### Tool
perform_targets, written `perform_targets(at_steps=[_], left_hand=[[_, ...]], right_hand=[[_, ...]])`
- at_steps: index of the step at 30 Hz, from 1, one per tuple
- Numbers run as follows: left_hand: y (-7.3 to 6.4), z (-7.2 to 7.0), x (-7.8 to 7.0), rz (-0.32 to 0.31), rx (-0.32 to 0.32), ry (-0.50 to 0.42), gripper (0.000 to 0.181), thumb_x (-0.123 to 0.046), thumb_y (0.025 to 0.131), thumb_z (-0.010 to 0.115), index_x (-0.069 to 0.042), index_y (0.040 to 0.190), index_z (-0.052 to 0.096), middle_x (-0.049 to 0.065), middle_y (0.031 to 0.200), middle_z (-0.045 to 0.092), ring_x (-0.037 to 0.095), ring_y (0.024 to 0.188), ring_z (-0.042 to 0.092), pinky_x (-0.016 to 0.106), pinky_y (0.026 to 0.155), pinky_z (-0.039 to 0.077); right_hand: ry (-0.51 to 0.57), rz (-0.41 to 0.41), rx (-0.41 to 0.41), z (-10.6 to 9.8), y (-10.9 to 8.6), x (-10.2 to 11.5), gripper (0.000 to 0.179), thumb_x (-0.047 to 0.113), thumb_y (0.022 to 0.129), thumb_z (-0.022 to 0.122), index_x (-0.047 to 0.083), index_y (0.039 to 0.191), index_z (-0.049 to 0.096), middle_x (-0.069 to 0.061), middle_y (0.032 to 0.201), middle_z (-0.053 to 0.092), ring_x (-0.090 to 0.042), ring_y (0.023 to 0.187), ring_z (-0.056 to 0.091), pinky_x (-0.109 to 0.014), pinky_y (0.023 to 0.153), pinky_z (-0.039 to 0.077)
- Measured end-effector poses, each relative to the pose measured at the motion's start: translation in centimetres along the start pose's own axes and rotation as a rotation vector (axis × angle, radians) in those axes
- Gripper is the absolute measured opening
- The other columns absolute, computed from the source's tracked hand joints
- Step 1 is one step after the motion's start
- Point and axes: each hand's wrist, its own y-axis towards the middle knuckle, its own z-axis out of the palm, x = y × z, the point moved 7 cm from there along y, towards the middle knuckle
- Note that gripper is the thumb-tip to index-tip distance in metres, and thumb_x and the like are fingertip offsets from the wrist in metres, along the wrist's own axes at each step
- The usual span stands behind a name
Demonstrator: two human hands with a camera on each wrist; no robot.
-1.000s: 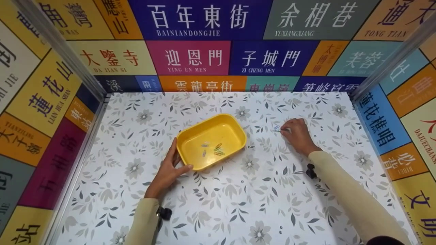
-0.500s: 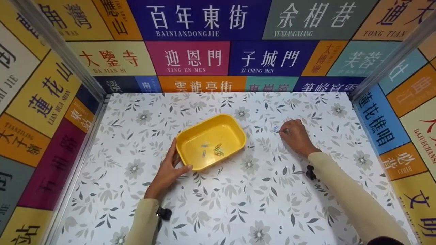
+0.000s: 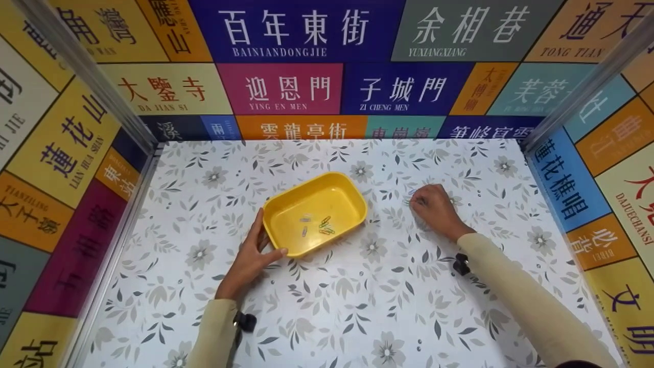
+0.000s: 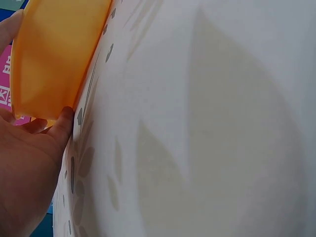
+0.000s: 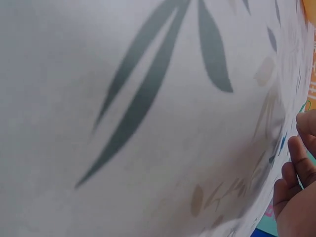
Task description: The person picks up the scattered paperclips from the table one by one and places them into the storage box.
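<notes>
A yellow plastic bin (image 3: 278, 244) sits on the table, several coloured paper clips (image 3: 326, 225) lying on its floor. My left hand (image 3: 250, 258) holds the bin's left end, thumb at the near corner and fingers along the side wall. In the left wrist view the hand (image 4: 29, 163) is spread around the bin's end (image 4: 54, 64). Right of the bin, my right hand (image 3: 437, 209) is low over the table, thumb and index finger pinching a green paper clip (image 3: 407, 202). Its wire (image 5: 307, 105) shows past the fingertips in the right wrist view. A bluish paper clip (image 3: 412, 192) lies just beyond them, partly hidden.
A white cloth with grey leaves and flowers covers the table (image 3: 327, 317). Upright panels printed with coloured street-name signs (image 3: 291, 89) stand along the back and both sides, with metal posts (image 3: 567, 92) at the corners.
My right hand has shifted slightly left and nearer to me, now covering part of the bluish clip. The left hand and the bin stay in place.
</notes>
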Motion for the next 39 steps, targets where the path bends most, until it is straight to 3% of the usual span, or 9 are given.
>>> perform_targets(at_steps=[3, 8, 13, 25, 31, 39], left_hand=[[-0.1, 0.0, 0.0, 0.008, 0.001, -0.004, 0.123, -0.02, 0.092, 0.091, -0.037, 0.179, 0.005, -0.002, 0.184, 0.015, 0.025, 0.165, 0.032, 0.04, 0.133, 0.032], [-0.1, 0.0, 0.0, -0.01, -0.004, 0.003, 0.123, -0.021, 0.093, 0.091, -0.04, 0.178, 0.005, -0.006, 0.184, 0.014, 0.021, 0.166, 0.029, 0.038, 0.134, 0.03], [-0.1, 0.0, 0.0, -0.011, -0.002, 0.001, 0.124, -0.022, 0.092, 0.091, -0.036, 0.179, 0.004, -0.006, 0.184, 0.012, 0.022, 0.166, 0.028, 0.04, 0.134, 0.029], [0.0, 0.1, 0.0, -0.019, -0.007, 0.015, 0.124, -0.024, 0.092, 0.092, -0.032, 0.18, 0.004, -0.007, 0.184, 0.013, 0.022, 0.166, 0.029, 0.041, 0.134, 0.03], [0.0, 0.0, 0.1, -0.022, -0.008, 0.024, 0.124, -0.023, 0.092, 0.092, -0.035, 0.179, 0.004, -0.003, 0.184, 0.013, 0.025, 0.166, 0.03, 0.041, 0.133, 0.033], [-0.1, 0.0, 0.1, -0.058, -0.021, 0.039, 0.125, -0.025, 0.091, 0.093, -0.041, 0.178, 0.005, -0.006, 0.184, 0.013, 0.022, 0.165, 0.031, 0.039, 0.133, 0.032]], right_hand=[[0.016, -0.017, -0.001, 0.2, 0.0, 0.5, 0.009, -0.008, 0.092, 0.076, 0.0, 0.088, 0.077, -0.018, 0.097, 0.074, -0.041, 0.103, 0.061, -0.049, 0.102, 0.04], [0.016, 0.039, 0.017, 0.5, 0.1, 0.9, 0.009, -0.005, 0.092, 0.078, 0.003, 0.088, 0.078, -0.017, 0.099, 0.075, -0.038, 0.104, 0.059, -0.046, 0.097, 0.041], [0.028, 0.036, 0.012, 0.7, 0.1, 1.4, 0.008, -0.006, 0.091, 0.079, 0.002, 0.088, 0.077, -0.017, 0.096, 0.073, -0.037, 0.102, 0.057, -0.046, 0.094, 0.041], [0.091, -0.069, -0.018, 1.1, 0.1, 3.3, 0.008, -0.007, 0.09, 0.079, 0.0, 0.088, 0.076, -0.018, 0.096, 0.073, -0.041, 0.1, 0.058, -0.045, 0.095, 0.041], [0.118, -0.122, -0.015, 1.2, 0.2, 4.2, 0.009, -0.01, 0.09, 0.079, -0.002, 0.089, 0.076, -0.02, 0.098, 0.073, -0.041, 0.099, 0.057, -0.04, 0.095, 0.04], [0.145, -0.051, 0.055, 1.3, 0.5, 5.2, 0.006, -0.004, 0.1, 0.076, 0.0, 0.095, 0.076, -0.015, 0.108, 0.071, -0.033, 0.107, 0.054, -0.042, 0.099, 0.04]])
